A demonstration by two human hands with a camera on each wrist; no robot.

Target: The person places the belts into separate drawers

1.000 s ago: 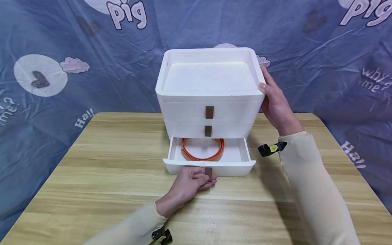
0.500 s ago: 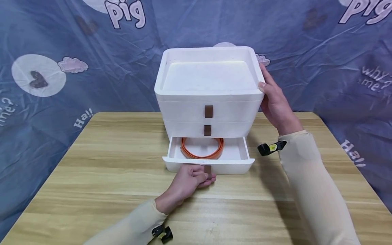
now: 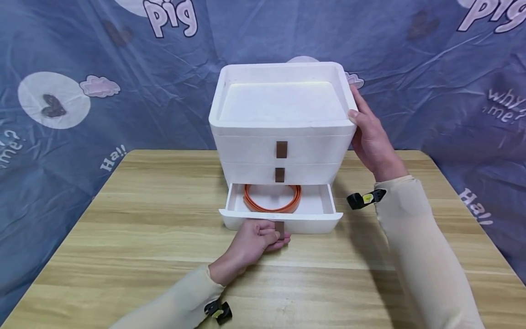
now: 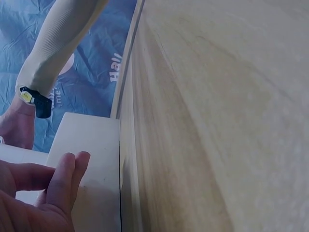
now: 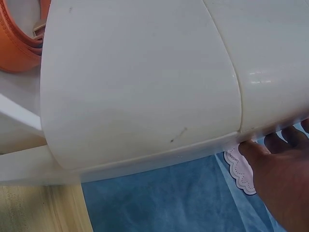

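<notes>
A white drawer cabinet (image 3: 246, 151) stands at the back of the table, its bottom drawer (image 3: 314, 225) pulled partly out. Inside that drawer lies a coiled orange-brown belt (image 3: 293, 205); the right wrist view shows stitching and part of a buckle on the belt (image 5: 18, 50). My left hand (image 3: 249, 242) pinches the brown pull tab (image 3: 280, 227) on the drawer's front, with the thumb over it and fingers behind. My right hand (image 3: 371, 144) holds the cabinet's upper right side, thumb on the top rim. In the right wrist view, the right hand's fingertips (image 5: 246, 145) touch the cabinet's edge.
Two upper drawers with brown tabs (image 3: 281, 149) are closed. A shallow recessed tray (image 3: 283, 103) forms the cabinet's top. The wooden table (image 3: 148, 219) extends around it, and a blue printed cloth (image 3: 164, 91) hangs behind. Each wrist wears a black strapped device (image 3: 365, 199).
The bottom drawer seems very slightly farther in than one second ago, and the left hand has moved with it. My right hand keeps its place on the cabinet.
</notes>
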